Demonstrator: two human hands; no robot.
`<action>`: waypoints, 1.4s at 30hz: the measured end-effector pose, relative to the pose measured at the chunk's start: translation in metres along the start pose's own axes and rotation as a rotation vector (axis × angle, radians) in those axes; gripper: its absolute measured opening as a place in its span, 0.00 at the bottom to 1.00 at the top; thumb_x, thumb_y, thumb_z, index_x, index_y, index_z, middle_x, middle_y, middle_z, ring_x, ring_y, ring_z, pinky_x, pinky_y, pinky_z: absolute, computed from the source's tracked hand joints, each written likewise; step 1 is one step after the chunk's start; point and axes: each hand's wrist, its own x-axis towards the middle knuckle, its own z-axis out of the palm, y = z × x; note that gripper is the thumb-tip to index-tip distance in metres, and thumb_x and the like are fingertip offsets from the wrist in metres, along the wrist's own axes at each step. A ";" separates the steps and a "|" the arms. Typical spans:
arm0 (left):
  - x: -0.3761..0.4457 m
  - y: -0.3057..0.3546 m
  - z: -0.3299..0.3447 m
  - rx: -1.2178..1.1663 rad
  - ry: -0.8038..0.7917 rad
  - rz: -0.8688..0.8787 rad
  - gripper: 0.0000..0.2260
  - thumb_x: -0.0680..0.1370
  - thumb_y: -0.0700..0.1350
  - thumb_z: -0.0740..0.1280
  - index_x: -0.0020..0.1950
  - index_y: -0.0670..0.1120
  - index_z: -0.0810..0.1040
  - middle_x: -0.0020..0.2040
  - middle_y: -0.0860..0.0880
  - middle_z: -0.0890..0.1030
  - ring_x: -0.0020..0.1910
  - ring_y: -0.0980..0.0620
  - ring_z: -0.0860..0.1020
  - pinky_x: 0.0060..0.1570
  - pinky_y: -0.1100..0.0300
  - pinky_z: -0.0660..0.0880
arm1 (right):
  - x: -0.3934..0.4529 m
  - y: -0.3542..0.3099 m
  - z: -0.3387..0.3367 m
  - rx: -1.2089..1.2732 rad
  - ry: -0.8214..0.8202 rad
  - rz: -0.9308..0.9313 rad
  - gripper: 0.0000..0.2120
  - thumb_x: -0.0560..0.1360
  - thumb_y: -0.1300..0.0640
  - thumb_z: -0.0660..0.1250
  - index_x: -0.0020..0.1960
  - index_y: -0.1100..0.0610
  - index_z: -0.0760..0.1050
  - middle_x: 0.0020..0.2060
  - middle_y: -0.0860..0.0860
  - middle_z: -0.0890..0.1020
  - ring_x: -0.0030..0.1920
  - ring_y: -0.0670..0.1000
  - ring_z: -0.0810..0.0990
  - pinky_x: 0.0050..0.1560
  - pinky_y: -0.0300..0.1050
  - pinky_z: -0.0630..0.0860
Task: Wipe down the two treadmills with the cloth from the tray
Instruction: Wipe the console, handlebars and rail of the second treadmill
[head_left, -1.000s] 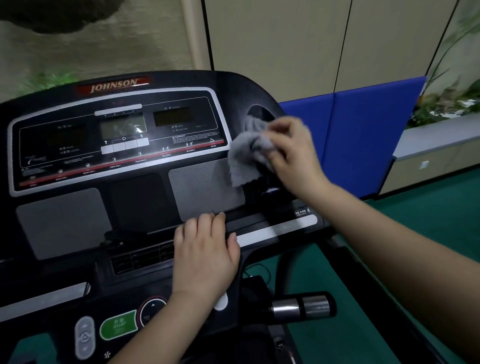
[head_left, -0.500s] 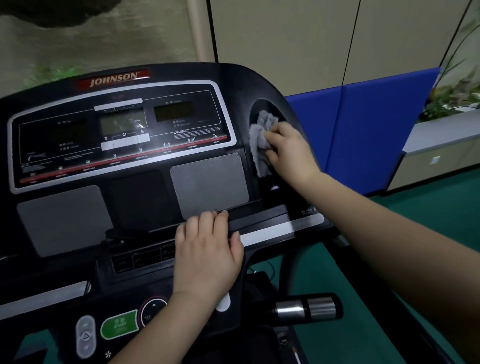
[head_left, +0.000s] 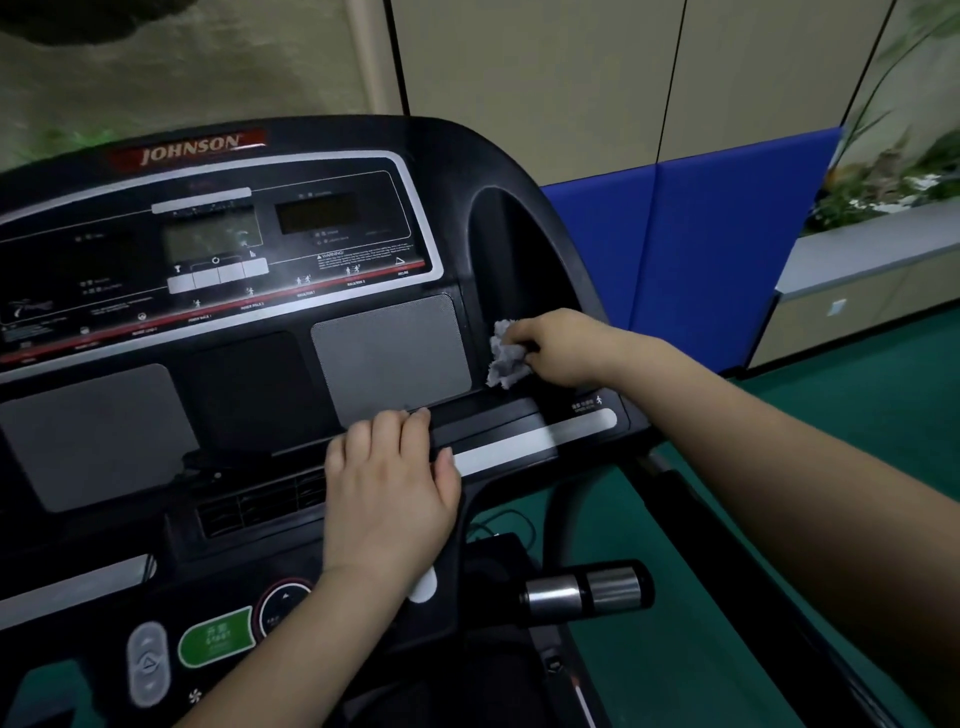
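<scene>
A black treadmill console (head_left: 260, 400) with a display panel and a "JOHNSON" label fills the left and middle of the head view. My right hand (head_left: 563, 347) grips a crumpled grey cloth (head_left: 506, 354) and holds it against the bottom of the dark oval recess at the console's right side. My left hand (head_left: 389, 491) rests flat on the console's lower ledge, fingers straight, just below a grey speaker panel. Only one treadmill is in view; the tray is not visible.
A silver-and-black handlebar grip (head_left: 587, 592) sticks out below the console. A green start button (head_left: 215, 642) sits at the lower left. Blue padded panels (head_left: 727, 249) and a planter ledge (head_left: 872, 254) stand to the right over green floor (head_left: 857, 415).
My right hand has carried the cloth from the console's right side up into the oval recess, then down to the recess's bottom. My left hand has stayed on the ledge.
</scene>
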 end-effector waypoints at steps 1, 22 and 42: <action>0.000 0.000 0.000 -0.003 0.001 0.002 0.20 0.75 0.54 0.56 0.60 0.45 0.76 0.51 0.47 0.77 0.49 0.43 0.73 0.54 0.47 0.69 | 0.000 -0.003 -0.001 0.004 -0.022 0.008 0.17 0.76 0.62 0.59 0.62 0.50 0.75 0.51 0.51 0.78 0.48 0.52 0.76 0.47 0.43 0.73; -0.001 -0.002 0.001 -0.020 0.000 0.000 0.20 0.76 0.54 0.56 0.62 0.45 0.76 0.52 0.47 0.76 0.51 0.45 0.72 0.57 0.48 0.67 | -0.027 -0.007 0.027 -0.029 0.144 -0.024 0.16 0.81 0.54 0.60 0.64 0.59 0.76 0.66 0.55 0.75 0.66 0.55 0.72 0.64 0.42 0.65; 0.000 -0.002 0.000 -0.029 0.003 -0.005 0.20 0.76 0.53 0.57 0.61 0.45 0.76 0.51 0.47 0.76 0.51 0.44 0.73 0.56 0.47 0.69 | -0.023 -0.003 0.010 0.273 0.013 -0.054 0.20 0.74 0.67 0.58 0.51 0.42 0.76 0.55 0.48 0.79 0.49 0.51 0.80 0.51 0.46 0.78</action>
